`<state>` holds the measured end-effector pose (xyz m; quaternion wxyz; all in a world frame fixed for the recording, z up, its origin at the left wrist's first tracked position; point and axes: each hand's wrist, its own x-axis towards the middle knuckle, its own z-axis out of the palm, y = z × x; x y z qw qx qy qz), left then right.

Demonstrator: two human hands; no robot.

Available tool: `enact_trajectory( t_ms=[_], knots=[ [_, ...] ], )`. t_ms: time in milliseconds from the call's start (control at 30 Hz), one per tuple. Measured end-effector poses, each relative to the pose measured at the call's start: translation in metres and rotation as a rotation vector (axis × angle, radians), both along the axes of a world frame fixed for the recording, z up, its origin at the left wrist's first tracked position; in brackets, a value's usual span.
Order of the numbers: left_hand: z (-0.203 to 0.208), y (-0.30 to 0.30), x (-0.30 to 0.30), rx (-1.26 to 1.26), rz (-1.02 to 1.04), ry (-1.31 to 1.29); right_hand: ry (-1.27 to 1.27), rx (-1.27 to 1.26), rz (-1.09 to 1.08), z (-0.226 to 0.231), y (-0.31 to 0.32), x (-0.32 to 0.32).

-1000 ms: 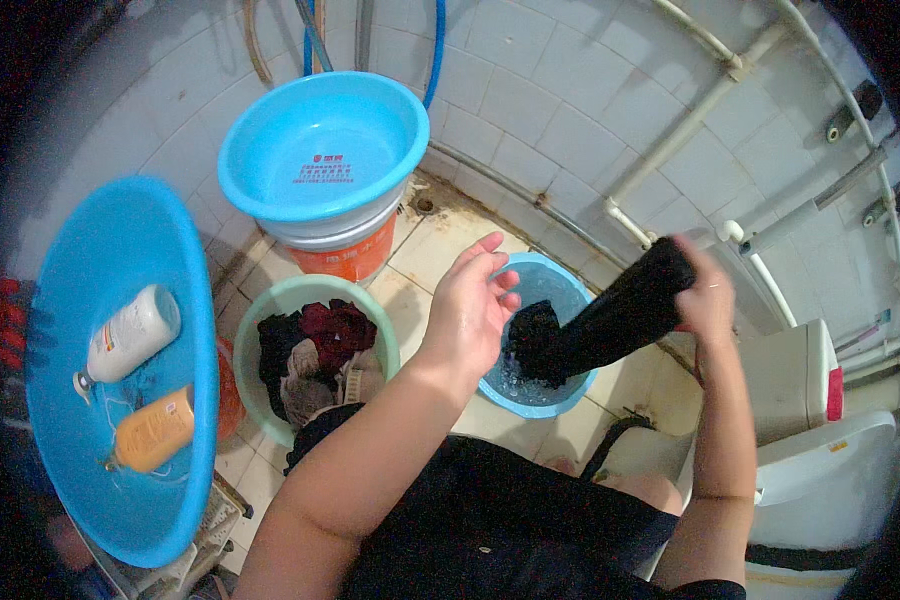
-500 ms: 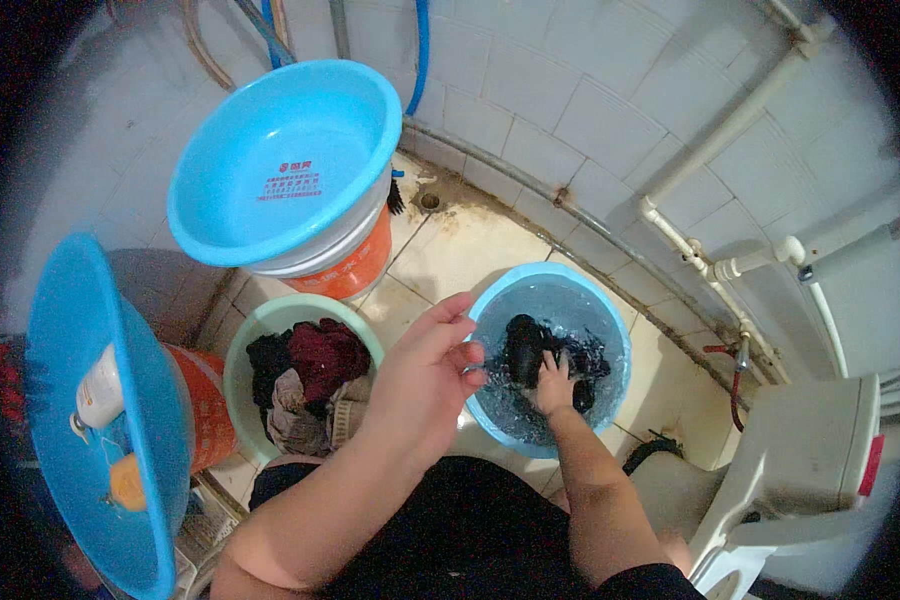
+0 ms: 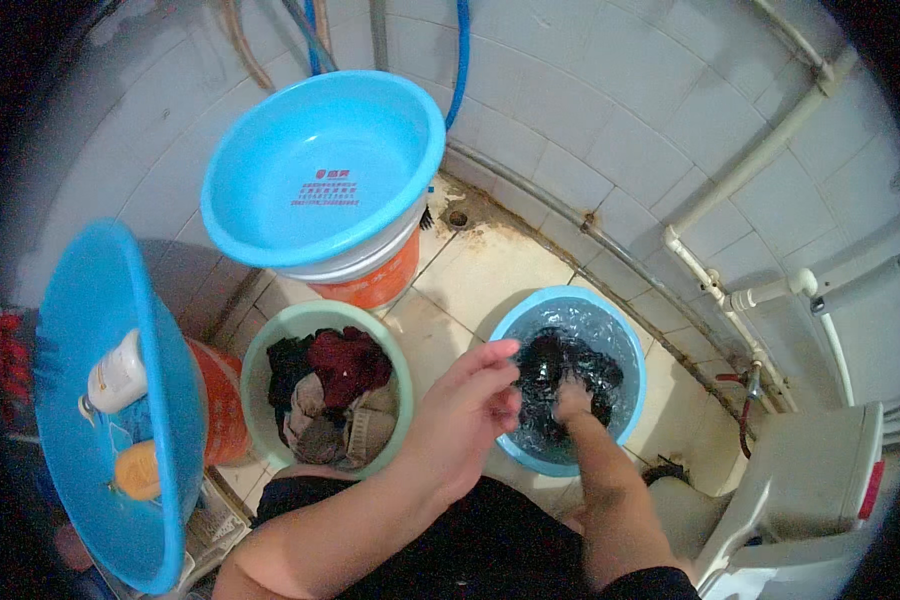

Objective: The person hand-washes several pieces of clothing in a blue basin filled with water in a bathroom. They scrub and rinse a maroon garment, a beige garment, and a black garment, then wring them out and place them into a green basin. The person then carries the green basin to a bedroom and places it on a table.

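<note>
Head view: by the light-blue basin point(image 3: 538, 466) water point(image 3: 592, 319) is held, and in it the black cloth point(image 3: 598, 372) is spread as a loose bunch, with no clear long axis shown. Nearest to the cloth, the right hand point(image 3: 572, 398) is placed right at it, folds lying beyond and to both sides; whether they are gripped cannot be told. Farther left, apart from the cloth, the left hand point(image 3: 473, 402) is held with fingers loosely curled, nothing seen within them.
</note>
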<state>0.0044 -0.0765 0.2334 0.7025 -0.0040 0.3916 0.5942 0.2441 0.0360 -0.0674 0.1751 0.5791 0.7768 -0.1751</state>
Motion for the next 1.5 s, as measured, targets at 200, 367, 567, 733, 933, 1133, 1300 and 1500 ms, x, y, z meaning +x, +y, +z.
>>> enact_trajectory(
  t_ms=[200,367,567,733,933,1133,1300,1500],
  knots=[
    [0.007,0.002,0.005,0.135,-0.021,-0.079,0.693,-0.048,-0.490,0.144,0.015,0.029],
    [0.015,-0.004,0.025,0.236,-0.192,0.063,1.258,-0.034,-0.762,0.294,-0.020,0.029],
    [0.007,0.002,0.072,0.701,-0.330,0.632,1.694,-0.217,-0.545,0.430,-0.078,0.004],
    [0.017,0.011,0.100,0.773,-0.300,0.476,1.621,-0.187,-0.631,0.388,-0.078,0.004],
    [-0.011,0.017,0.095,0.416,-0.351,1.018,1.327,-0.099,-0.766,0.339,-0.079,0.003],
    [0.011,0.029,0.032,0.282,0.030,0.241,1.338,0.297,-0.869,0.357,-0.060,0.048],
    [0.042,0.031,0.022,0.536,0.226,0.469,1.508,0.366,-0.758,0.394,-0.055,0.062],
    [0.102,0.066,0.026,0.740,0.199,0.599,1.677,0.630,-0.444,0.402,-0.029,0.102]
  ],
)
